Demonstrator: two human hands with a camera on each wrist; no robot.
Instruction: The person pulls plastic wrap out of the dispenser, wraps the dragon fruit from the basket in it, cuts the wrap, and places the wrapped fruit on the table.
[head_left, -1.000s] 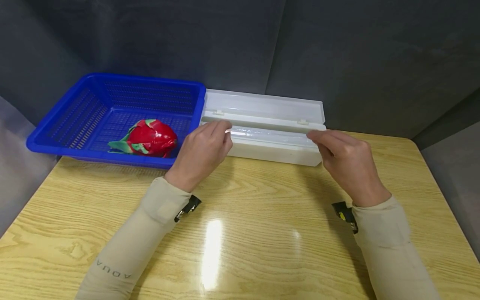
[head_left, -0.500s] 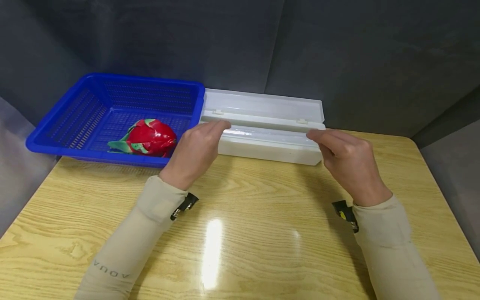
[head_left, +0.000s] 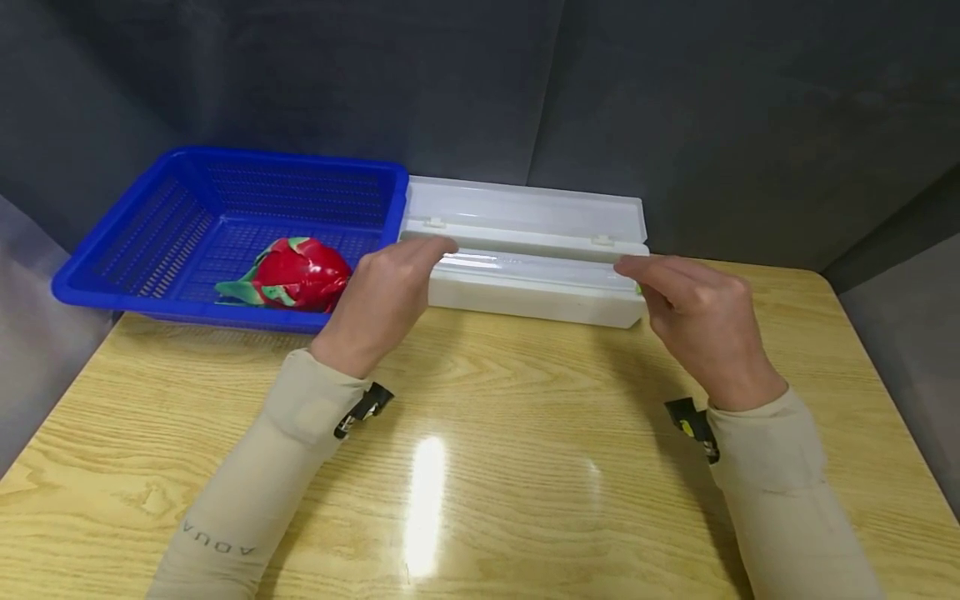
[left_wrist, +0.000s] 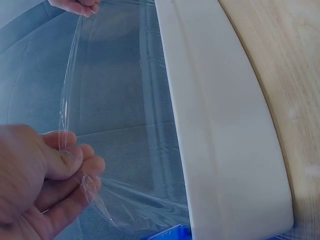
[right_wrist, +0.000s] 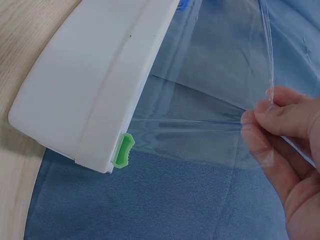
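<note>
Clear cling film point(left_wrist: 115, 90) stretches up from a long white dispenser box point(head_left: 532, 300) whose lid point(head_left: 525, 208) stands raised at the back. My left hand point(head_left: 386, 296) pinches one corner of the film between thumb and fingers, above the box's left end. At the other end my right hand point(head_left: 701, 321) pinches the opposite corner, the film creased at the fingertips in the right wrist view. A green slide cutter point(right_wrist: 123, 151) sits at the box's right end. The film's roll inside the box is hard to make out.
A blue plastic basket point(head_left: 75, 287) stands left of the box, touching or nearly touching it. In it lies a red dragon fruit point(head_left: 303, 275) with green leaf tips. The wooden table point(head_left: 510, 467) meets a dark curtain point(head_left: 712, 125) behind.
My left hand has shifted a little left and the film's edge between the hands looks tauter. My right hand has hardly moved. The green cutter now shows beside it.
</note>
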